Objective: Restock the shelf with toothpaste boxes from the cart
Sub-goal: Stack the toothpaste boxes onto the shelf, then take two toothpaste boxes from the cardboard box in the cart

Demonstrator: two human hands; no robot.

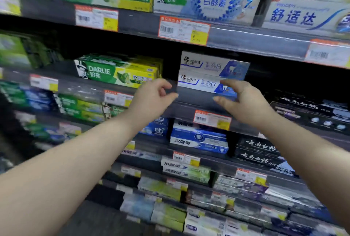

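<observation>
Two white-and-blue Darlie toothpaste boxes [212, 73] lie stacked on the middle shelf [189, 101]. My left hand [154, 96] hovers just left of the lower box, fingers loosely curled and holding nothing. To the right, my right hand [240, 99] is held in front of the lower box's right end, thumb and fingers apart, empty. Neither hand clearly touches the boxes. The cart is out of view.
Green-and-yellow Darlie boxes [121, 71] sit left of the stack. A dark gap [284, 80] opens to the right of it. Black boxes [310, 110] lie further right. Blue boxes [198, 139] fill the shelf below, and price tags [212, 120] line the shelf edges.
</observation>
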